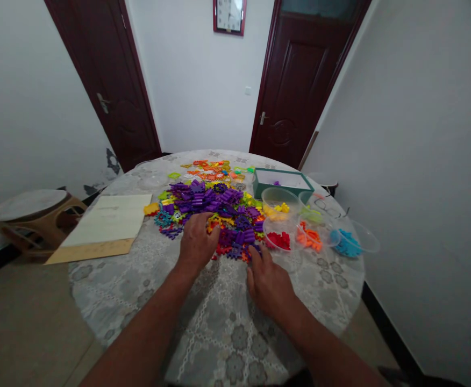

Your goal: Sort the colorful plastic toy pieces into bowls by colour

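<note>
A heap of small plastic building pieces, mostly purple (197, 199), lies in the middle of the table. My left hand (197, 242) rests at the heap's near left side, fingers bent over the pieces and thumb apart from the index finger. Yellow pieces (221, 219) show just beyond that thumb. At the heap's near right edge, my right hand (271, 279) touches purple pieces (241, 236) with its fingertips, its thumb held apart. No piece is visible within either grip, though the left fingertips are partly hidden.
Right of the heap stand clear tubs with yellow pieces (278, 211), red pieces (279, 241), orange pieces (308, 236) and blue pieces (347, 243). Behind them is a green-edged box (255, 185). Paper sheets (110, 220) lie left. Orange pieces (207, 172) spread at the back.
</note>
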`<state>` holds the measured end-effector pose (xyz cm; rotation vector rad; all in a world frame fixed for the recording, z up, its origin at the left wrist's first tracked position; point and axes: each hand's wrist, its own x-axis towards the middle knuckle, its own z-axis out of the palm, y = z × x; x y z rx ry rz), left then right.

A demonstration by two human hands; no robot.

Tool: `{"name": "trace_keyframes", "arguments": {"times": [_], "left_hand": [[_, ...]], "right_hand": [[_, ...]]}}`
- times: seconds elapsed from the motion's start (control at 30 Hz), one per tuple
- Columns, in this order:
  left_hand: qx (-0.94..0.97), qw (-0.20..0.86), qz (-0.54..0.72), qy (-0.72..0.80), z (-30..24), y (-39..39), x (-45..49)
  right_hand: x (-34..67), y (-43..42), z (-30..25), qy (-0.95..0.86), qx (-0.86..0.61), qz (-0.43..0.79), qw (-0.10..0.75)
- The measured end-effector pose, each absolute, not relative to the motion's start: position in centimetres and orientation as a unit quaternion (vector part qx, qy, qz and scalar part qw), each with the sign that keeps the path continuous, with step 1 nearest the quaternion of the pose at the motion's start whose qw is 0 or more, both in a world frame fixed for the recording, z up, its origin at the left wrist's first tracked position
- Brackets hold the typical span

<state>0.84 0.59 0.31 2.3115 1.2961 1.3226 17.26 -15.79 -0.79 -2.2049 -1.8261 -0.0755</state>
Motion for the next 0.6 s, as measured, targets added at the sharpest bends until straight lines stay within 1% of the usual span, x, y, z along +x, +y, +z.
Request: {"name": "trace_keyframes", "arguments": {"times": [0.07, 0.13, 0.2, 0.27, 0.33, 0.4, 0.5, 0.57, 0.6], "left_hand": [[0.796, 0.043, 0.396, 0.455, -1.0, -0.1, -0.6], [0.805, 0.024, 0.344, 0.483, -2.6, -0.8, -1.8], [0.816, 0.021, 0.289, 0.5, -3.8, -1.5, -2.7], [0.833, 0.025, 0.25, 0.494, -4.6, -2.0, -3.0], [0.848, 0.027, 0.234, 0.475, -4.9, -2.2, -2.9], [0.854, 0.026, 0.239, 0.462, -5.2, -2.3, -2.7], [0.851, 0.028, 0.26, 0.456, -5.6, -2.3, -2.6], [0.847, 0.037, 0.274, 0.455, -5.9, -2.3, -2.6], [0.844, 0.042, 0.281, 0.454, -6.0, -2.3, -2.6]], "right_hand": [[17.4, -14.9, -0.9, -0.613, -0.786, -0.018, 0.082], [17.8, -14.1, -1.0, -0.608, -0.792, -0.014, 0.058], [18.0, -13.4, -1.4, -0.611, -0.79, -0.012, 0.059], [17.9, -12.7, -2.0, -0.622, -0.779, -0.011, 0.08], [17.5, -12.0, -2.8, -0.644, -0.754, -0.001, 0.128], [16.8, -11.3, -3.5, -0.683, -0.7, 0.027, 0.207], [16.0, -10.3, -4.1, -0.743, -0.576, 0.084, 0.329], [16.0, -9.6, -4.1, -0.759, -0.525, 0.09, 0.375], [16.2, -9.2, -3.9, -0.754, -0.525, 0.076, 0.388]]}}
